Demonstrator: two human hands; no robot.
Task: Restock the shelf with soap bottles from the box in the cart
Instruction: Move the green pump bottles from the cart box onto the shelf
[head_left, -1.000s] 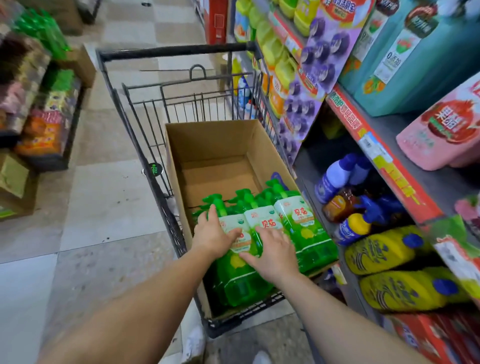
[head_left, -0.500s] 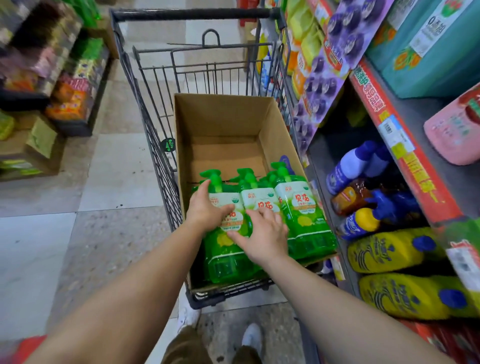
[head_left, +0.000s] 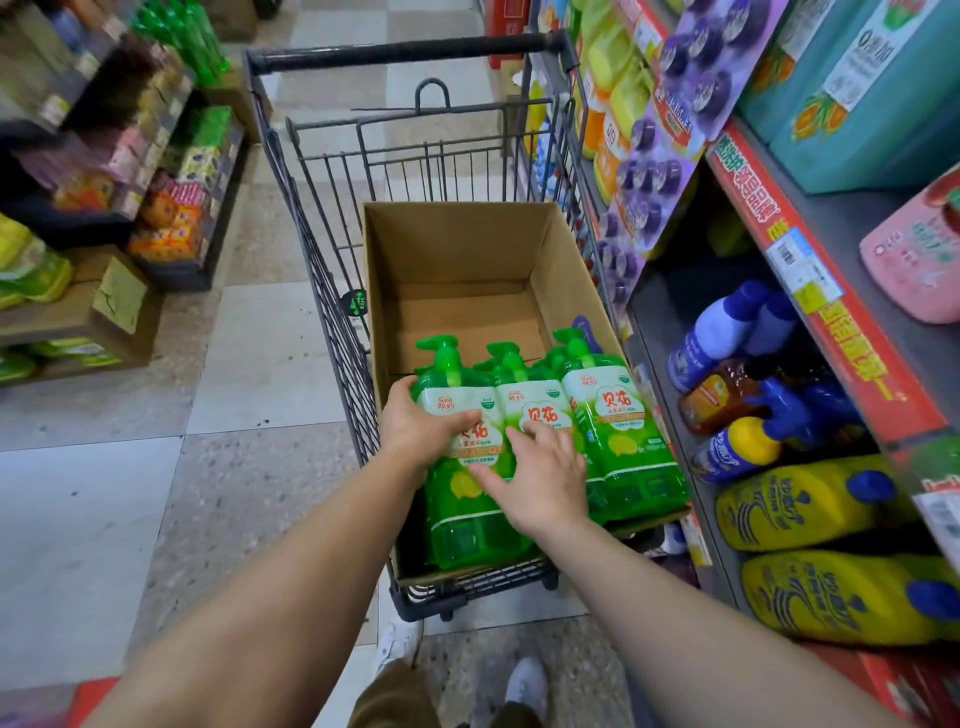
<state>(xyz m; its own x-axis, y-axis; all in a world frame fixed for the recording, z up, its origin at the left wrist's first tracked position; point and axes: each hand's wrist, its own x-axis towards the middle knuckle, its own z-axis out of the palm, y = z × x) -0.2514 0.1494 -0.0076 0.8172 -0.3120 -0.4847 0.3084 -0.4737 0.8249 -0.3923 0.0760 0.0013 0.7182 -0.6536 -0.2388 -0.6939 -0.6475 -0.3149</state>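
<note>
An open cardboard box (head_left: 457, 244) sits in a dark wire cart (head_left: 322, 223). At the box's near end stand green pump soap bottles with white labels. My left hand (head_left: 421, 431) wraps around the leftmost bottle (head_left: 457, 499), thumb across its label. My right hand (head_left: 540, 478) lies fingers spread on the middle bottle (head_left: 535, 405) and touches the left one. A third bottle (head_left: 618, 436) stands at the right, untouched. The far half of the box holds nothing.
The shelf unit (head_left: 810, 291) rises right of the cart, with blue-capped bottles (head_left: 717, 338) and yellow bottles (head_left: 810, 499) lying on lower levels. Across the tiled aisle (head_left: 208, 415) are more shelves and cardboard boxes (head_left: 104, 306). My shoes show below the cart.
The view has shifted slightly back and up. My left hand has closed further around the leftmost bottle; my right hand has spread wider over the neighbouring labels. The bottles stay in the box.
</note>
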